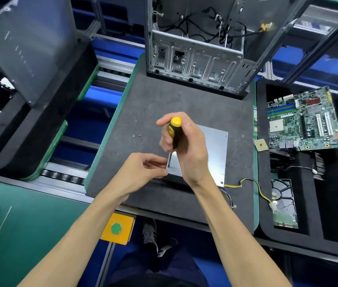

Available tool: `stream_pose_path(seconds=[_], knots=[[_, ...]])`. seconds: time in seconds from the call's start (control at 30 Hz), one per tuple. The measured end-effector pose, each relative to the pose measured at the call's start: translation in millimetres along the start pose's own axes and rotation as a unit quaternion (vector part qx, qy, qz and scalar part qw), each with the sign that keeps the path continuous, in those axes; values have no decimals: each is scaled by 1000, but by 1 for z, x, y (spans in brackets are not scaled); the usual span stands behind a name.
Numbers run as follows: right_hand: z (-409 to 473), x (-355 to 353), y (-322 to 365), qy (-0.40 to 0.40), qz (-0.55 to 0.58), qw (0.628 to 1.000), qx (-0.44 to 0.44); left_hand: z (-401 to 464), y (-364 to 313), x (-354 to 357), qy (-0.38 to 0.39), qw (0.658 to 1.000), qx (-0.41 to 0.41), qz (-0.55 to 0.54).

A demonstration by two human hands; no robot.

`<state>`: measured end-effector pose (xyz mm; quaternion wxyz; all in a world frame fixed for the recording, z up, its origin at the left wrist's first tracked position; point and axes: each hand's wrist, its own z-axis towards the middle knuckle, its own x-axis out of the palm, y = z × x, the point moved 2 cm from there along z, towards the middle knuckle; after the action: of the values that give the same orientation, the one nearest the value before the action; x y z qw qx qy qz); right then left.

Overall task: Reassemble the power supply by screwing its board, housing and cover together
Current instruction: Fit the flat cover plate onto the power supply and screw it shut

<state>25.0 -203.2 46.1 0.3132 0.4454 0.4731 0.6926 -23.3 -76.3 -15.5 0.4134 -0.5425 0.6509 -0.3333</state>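
Gripping a black-and-yellow screwdriver [174, 133] upright, the right hand [186, 150] sets its tip on the power supply's metal cover [213, 150] near the left edge. Left hand [141, 172], fingers loosely curled, touches that edge. Beyond, two loose screws [136, 135] lie on the dark mat [147, 104] before an open computer chassis [197, 44].

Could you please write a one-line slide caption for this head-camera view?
Right hand drives a screwdriver into the power supply cover corner while the left hand steadies it.
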Motion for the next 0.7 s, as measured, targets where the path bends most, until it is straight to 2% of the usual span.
stream_pose_path(seconds=[0.13, 0.23, 0.27, 0.33, 0.4, 0.47, 0.57, 0.7], knots=[[-5, 1, 6, -8, -41, 999, -26, 1, -2, -2, 9, 1000, 2, 3], [-4, 0, 9, -11, -75, 997, -11, 7, 0, -8, 31, 999, -3, -6], [-4, -1, 8, -7, -82, 997, -7, 13, 2, -13, 9, 1000, -6, -11], [-5, -2, 8, -5, -94, 996, 6, 28, 8, -23, -81, 997, -2, 11], [-7, -1, 11, -9, -87, 996, 0, 45, 15, -32, -172, 980, 17, 103], [-8, 0, 13, -14, -98, 995, 2, 55, 17, -37, -227, 955, 34, 187], [-9, 2, 14, 14, -93, 995, 15, 64, 11, -34, -239, 939, 69, 238], [-12, 5, 14, 28, -102, 994, 32, 70, 0, -29, -221, 923, 70, 307]])
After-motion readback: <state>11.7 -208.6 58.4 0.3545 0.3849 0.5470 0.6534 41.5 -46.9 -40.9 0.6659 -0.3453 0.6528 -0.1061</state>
